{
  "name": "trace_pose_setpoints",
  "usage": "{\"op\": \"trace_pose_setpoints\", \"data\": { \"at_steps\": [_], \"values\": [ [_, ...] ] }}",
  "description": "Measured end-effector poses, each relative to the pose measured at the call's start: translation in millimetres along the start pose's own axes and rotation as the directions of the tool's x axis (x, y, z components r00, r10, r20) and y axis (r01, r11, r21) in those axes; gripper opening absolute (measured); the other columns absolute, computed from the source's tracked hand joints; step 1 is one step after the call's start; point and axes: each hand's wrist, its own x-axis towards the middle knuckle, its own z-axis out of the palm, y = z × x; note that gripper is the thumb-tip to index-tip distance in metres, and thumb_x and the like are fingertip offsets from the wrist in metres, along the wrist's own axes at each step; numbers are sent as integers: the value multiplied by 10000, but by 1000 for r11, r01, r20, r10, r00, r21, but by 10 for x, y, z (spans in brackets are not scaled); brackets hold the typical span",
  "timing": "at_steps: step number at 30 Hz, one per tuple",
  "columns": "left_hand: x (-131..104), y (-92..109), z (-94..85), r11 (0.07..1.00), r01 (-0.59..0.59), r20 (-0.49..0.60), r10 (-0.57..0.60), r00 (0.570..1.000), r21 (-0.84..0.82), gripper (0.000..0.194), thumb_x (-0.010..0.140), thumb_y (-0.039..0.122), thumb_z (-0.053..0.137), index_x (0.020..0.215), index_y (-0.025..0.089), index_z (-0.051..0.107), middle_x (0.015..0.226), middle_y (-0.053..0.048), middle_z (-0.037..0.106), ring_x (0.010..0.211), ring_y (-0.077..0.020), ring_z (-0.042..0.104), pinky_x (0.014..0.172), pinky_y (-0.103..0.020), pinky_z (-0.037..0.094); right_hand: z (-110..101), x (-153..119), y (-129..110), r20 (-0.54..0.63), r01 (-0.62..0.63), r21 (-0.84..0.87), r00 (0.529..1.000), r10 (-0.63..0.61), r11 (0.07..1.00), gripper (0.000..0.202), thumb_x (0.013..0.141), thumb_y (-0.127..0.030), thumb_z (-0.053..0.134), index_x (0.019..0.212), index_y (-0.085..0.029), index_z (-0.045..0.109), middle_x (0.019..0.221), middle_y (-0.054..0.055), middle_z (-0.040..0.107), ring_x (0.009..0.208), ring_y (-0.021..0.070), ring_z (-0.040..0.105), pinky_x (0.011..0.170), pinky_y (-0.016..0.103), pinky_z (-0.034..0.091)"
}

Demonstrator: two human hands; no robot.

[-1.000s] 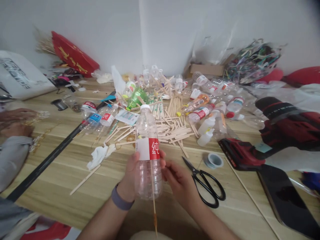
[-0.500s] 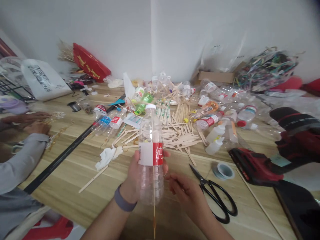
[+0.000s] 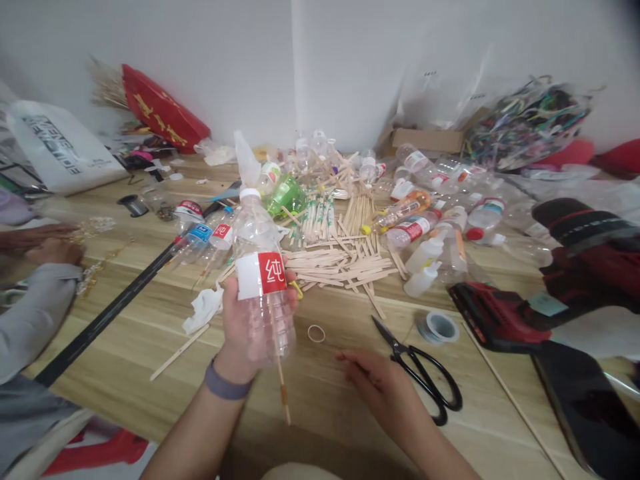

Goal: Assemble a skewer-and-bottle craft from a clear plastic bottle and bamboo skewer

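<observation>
A clear plastic bottle [image 3: 253, 230] with a white cap and a red-and-white label tilts slightly left in my left hand [image 3: 239, 327], whose fingers wrap round its lower half. A thin wooden stick [image 3: 281, 375] runs along the bottle and sticks out below its base, with a brown band near its lower end. To the right and apart from the bottle, my right hand [image 3: 377, 383] has its fingertips pinched together. Just beyond them shows a small pale ring [image 3: 316, 333]; whether the fingers hold it by a thin tail I cannot tell.
Black-handled scissors [image 3: 417, 370] and a wire spool [image 3: 439, 327] lie right of my right hand, near a red-and-black power drill [image 3: 545, 287]. Flat wooden sticks [image 3: 340, 267] and several plastic bottles [image 3: 415, 227] cover the back. Another person's sleeve [image 3: 43, 313] is at left.
My left hand has moved the bottle left and slightly up, tilting it. My right hand is now apart from it, and the pale ring shows between them. The view has shifted slightly.
</observation>
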Motion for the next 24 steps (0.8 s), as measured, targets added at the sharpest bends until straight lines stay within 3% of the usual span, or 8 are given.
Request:
{"op": "trace_pose_setpoints", "data": {
  "at_steps": [6,9,11,14,19,24],
  "values": [
    [30,16,60,998,-38,-91,43,995,54,623,620,517,770,1071,114,617,837,-69,721,683,-166,687,633,-236,568,-100,-53,171,-17,-2,-47,1000,1,999,298,883,-299,466,962,-189,731,980,124,749,895,267,697,772,345,534],
    [32,-25,75,993,-41,-156,59,986,113,582,604,525,780,1007,125,652,813,-59,723,681,-174,690,613,-238,559,-131,-80,135,-148,-7,-76,989,-4,997,334,876,-336,504,1113,-170,670,1076,148,689,774,225,673,683,327,532],
    [25,-81,83,985,-64,-184,94,978,163,534,624,539,762,962,136,671,814,-55,727,694,-185,692,582,-238,545,-104,-108,28,-188,-55,-23,981,50,998,338,874,-373,518,1118,-179,647,964,112,681,622,179,607,564,289,492],
    [10,-185,110,970,-85,-215,136,967,228,520,619,559,763,912,136,691,807,-61,730,699,-191,685,566,-236,524,10,-161,-172,-97,-147,201,981,169,969,308,857,-470,537,960,-209,665,738,30,645,592,162,556,545,259,435],
    [-10,-308,170,926,-139,-189,215,958,351,522,601,569,780,881,137,694,772,-64,719,697,-204,673,604,-269,510,170,-197,-287,220,-323,507,945,242,799,401,762,-574,630,663,-188,583,531,-52,432,504,105,372,490,236,299],
    [-19,-372,177,916,-166,-204,253,946,364,526,610,573,774,910,152,678,821,-73,713,861,-270,684,723,-332,529,166,-141,-281,183,-364,591,930,319,720,451,687,-601,705,650,-187,530,545,-70,376,516,91,304,498,229,269]
  ]
}}
